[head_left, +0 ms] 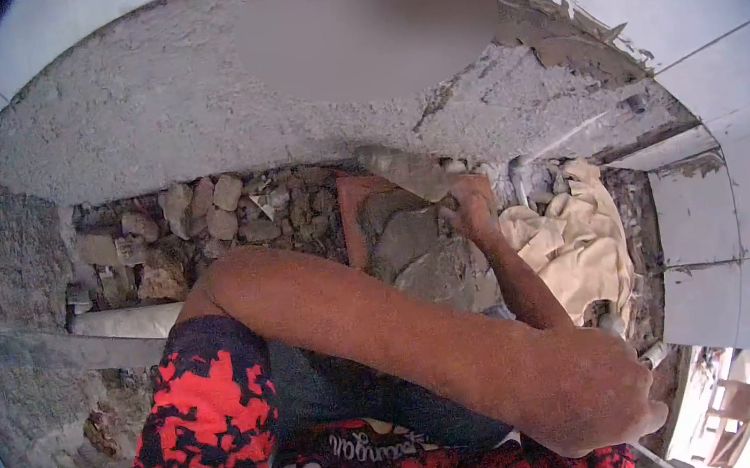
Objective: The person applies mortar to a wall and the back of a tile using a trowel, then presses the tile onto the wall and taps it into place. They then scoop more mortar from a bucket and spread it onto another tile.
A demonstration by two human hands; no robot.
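My right hand reaches forward, its fingers closed around the near end of a flat, mortar-smeared trowel. The trowel's handle is hidden in the hand. Just below the blade, wet grey mortar lies spread over a reddish-brown slab, whose edges show at the sides. My left arm folds across my body, and the left hand is curled closed at the lower right, over the right arm. A thin pale strip shows beneath it, but what the fingers hold, if anything, is hidden.
Broken stones fill the trench left of the mortar. A white pipe lies at the left. Crumpled beige cloth sits at the right. A rough cement wall rises ahead, with white tiles on the right. A blurred oval covers the top.
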